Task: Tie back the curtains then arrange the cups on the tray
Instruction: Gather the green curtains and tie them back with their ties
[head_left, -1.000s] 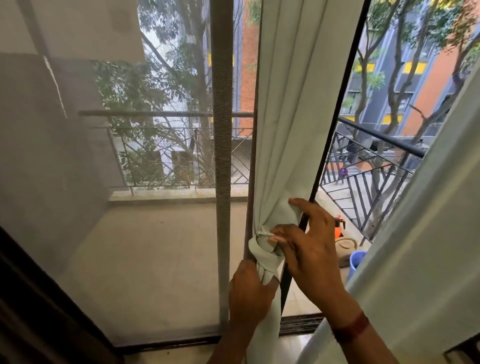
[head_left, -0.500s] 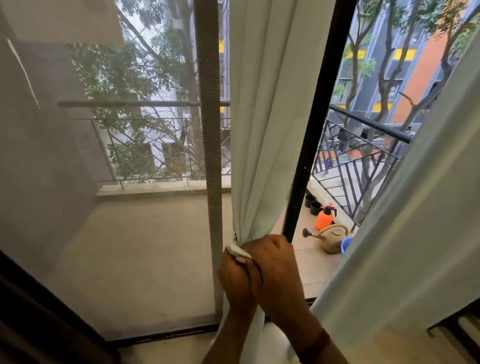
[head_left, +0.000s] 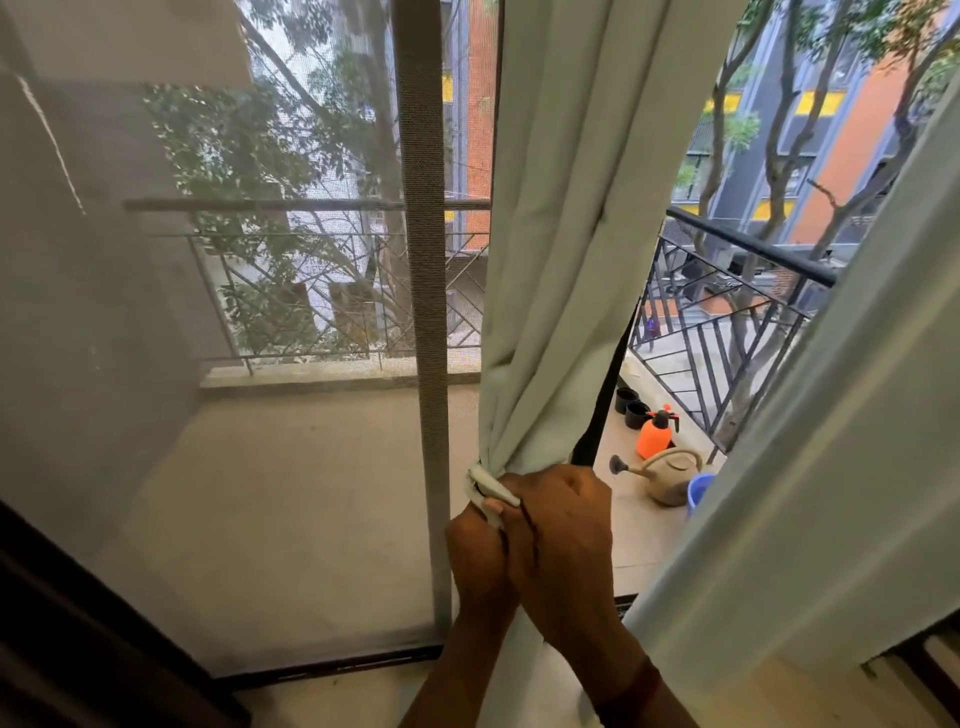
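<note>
A pale green curtain (head_left: 561, 234) hangs down the middle of the balcony door and is bunched tight at waist height. A fabric tie (head_left: 488, 488) of the same colour wraps the bunch there. My left hand (head_left: 480, 556) grips the gathered curtain just under the tie. My right hand (head_left: 561, 525) lies over the left one, its fingers curled round the tie and the bunch. A second pale curtain (head_left: 831, 467) hangs loose at the right. No cups or tray are in view.
A mesh screen door (head_left: 260, 415) with a grey upright fills the left. Beyond the dark door frame (head_left: 597, 415), the balcony floor holds an orange spray bottle (head_left: 655, 434), a beige watering can (head_left: 670, 475), a blue bucket (head_left: 698, 491) and black pots (head_left: 631, 408) by the iron railing (head_left: 727, 322).
My right hand has come down from the knot and closed over my left hand on the bunch. The tie now sits snug round the curtain; the view has drifted slightly.
</note>
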